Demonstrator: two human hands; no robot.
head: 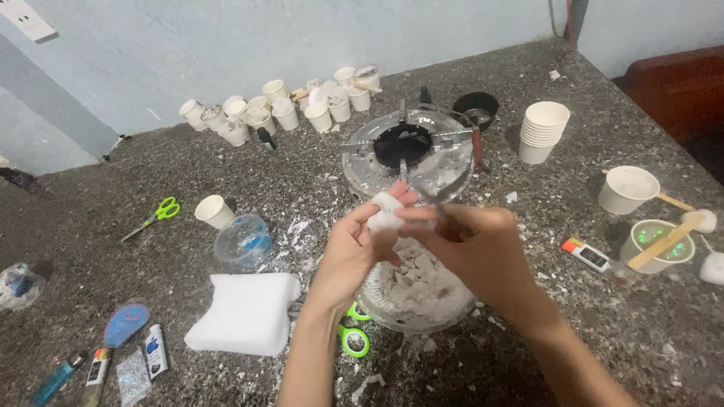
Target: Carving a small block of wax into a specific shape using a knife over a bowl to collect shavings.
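My left fingers (392,202) are pinching a small white chunk (385,218), and I am holding it up over the bowl (411,290) of white shards. My left hand (354,252) is cupping the chunk from below. My right hand (479,249) is closing around a thin blade (422,192), fingers pressed together on its handle, the tip lying against the chunk's top. Whether the blade is cutting in, I cannot tell.

The bowl is sitting just below both hands, with green scissors (353,332) poking out at its left edge. A white block (245,313) is lying left of that. Behind my hands a gas burner (407,151) is standing, with a stack of cups (543,132) to its right and scattered small cups (279,109) along the wall. White crumbs are littering the speckled counter (302,173).
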